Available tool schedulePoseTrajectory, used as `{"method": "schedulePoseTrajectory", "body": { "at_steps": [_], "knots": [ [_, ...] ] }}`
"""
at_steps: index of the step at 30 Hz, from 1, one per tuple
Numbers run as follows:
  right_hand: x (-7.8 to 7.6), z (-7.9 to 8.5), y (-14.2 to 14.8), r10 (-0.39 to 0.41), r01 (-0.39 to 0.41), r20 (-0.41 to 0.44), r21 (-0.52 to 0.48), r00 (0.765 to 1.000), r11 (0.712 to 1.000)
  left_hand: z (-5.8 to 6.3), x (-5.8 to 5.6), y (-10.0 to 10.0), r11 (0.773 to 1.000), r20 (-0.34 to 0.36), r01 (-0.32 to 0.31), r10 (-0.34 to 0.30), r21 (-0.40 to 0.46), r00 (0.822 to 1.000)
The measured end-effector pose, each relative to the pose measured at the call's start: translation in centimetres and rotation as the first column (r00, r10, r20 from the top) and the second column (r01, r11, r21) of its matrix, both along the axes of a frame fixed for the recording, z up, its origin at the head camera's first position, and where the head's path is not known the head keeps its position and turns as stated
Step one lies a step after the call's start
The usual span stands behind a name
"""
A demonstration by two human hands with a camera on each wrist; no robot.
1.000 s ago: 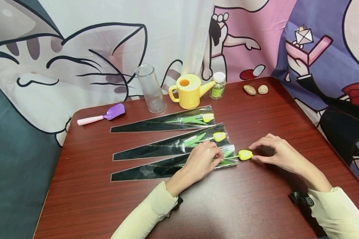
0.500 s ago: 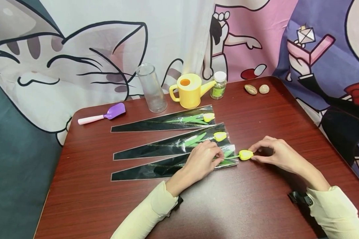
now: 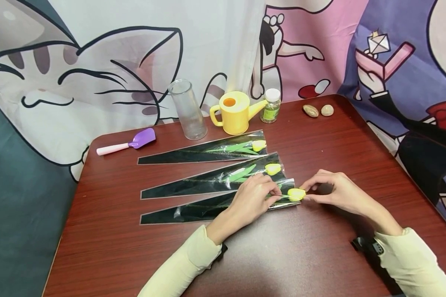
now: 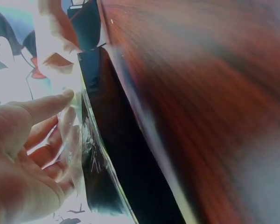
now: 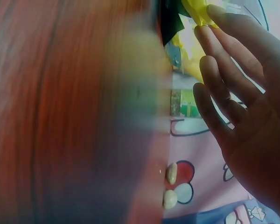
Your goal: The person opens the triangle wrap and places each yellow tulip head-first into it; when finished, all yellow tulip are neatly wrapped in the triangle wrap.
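Note:
Nearest me on the table lies a black-backed, clear-fronted flower sleeve (image 3: 197, 212). My left hand (image 3: 250, 196) pinches the clear film at its wide right end; the left wrist view shows thumb and finger on that film (image 4: 73, 135). At this mouth is a yellow artificial tulip (image 3: 296, 194), its head over the sleeve's edge and its stem running left under my left fingers. My right hand (image 3: 336, 192) pinches the tip of the bloom; in the right wrist view, thumb and forefinger meet at the yellow petals (image 5: 198, 11). The lower stem is hidden behind my left hand.
Behind lie two sleeves, a middle one (image 3: 182, 188) and a far one (image 3: 178, 156), each with a yellow tulip. At the back stand a glass vase (image 3: 188, 111), a yellow watering can (image 3: 235, 115) and a small jar (image 3: 270, 108). A purple scoop (image 3: 143, 138) and two stones (image 3: 310, 111) flank them.
My right hand has moved left, pushing the tulip deeper, so its head now overlaps the sleeve's mouth. The near sleeve has shifted slightly right. My left hand has stayed nearly in place.

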State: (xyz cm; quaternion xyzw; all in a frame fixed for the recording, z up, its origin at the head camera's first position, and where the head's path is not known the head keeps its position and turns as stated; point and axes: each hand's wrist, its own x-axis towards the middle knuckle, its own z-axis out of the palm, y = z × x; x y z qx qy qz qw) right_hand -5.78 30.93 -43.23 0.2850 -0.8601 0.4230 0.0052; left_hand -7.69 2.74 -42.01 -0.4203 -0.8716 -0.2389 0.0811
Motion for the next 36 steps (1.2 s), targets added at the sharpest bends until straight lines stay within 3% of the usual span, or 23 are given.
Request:
{"method": "schedulePoseTrajectory", "body": {
  "at_steps": [4,12,28,36],
  "knots": [
    [-0.1,-0.2,-0.7,0.014,-0.014,0.015,-0.032,1.0,0.999,0.1,0.1,0.1,1.0,-0.012,0.009,-0.009,0.009,1.0],
    [0.6,2.8,-3.2,-0.032,0.035,0.057,-0.046,0.998,0.998,0.3,0.1,0.2,1.0,-0.024,0.016,-0.016,0.006,1.0],
    [0.6,2.6,-3.4,-0.006,0.009,0.073,-0.043,0.997,0.999,0.1,0.1,0.1,1.0,-0.017,0.024,-0.024,0.011,1.0],
    [-0.3,0.8,-1.5,-0.025,0.026,0.043,-0.013,0.999,1.0,-0.2,0.1,-0.2,1.0,-0.02,0.013,-0.013,0.005,1.0]
  ]
}}
